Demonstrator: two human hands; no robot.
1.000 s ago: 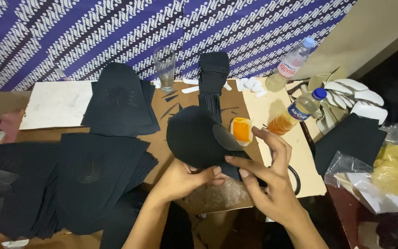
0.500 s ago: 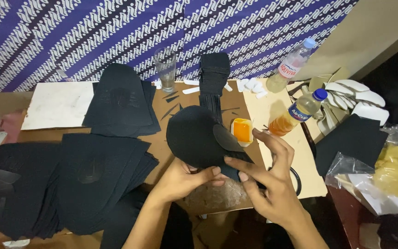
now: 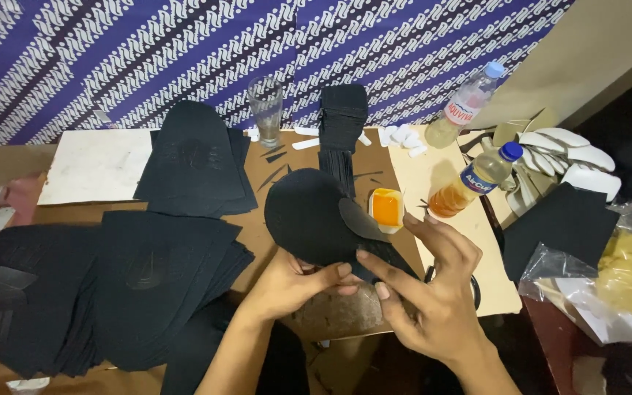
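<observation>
The rounded black cut piece of thin sheet material [image 3: 309, 219] lies at the near middle of the brown work board [image 3: 374, 157], its long axis running from far left to near right, the broad curved end away from the person and the narrower end coming down between the two hands. The left hand [image 3: 294, 281] is closed on that near edge, thumb on top and fingers curled under, so it has hold of the piece from the left and from below. The right hand [image 3: 426, 292] sits just right of the same edge, fingers spread and loosely open; its index and thumb tips touch the black material where a smaller dark grey curved patch [image 3: 360, 219] lies on top, but whether they pinch it or only press on it I cannot tell. So the piece lies up and away from both hands, and the left hand has the firmer grip while the right is nearer to the patch.

Just beyond the right hand's fingertips stands a small square tub of orange paste [image 3: 387, 208], touching nothing the hands hold. Farther right lies a plastic bottle of amber liquid with a blue cap [image 3: 473, 183]. Stacks of black cut sheets [image 3: 155, 278] cover the board to the left, well apart from the hands
</observation>
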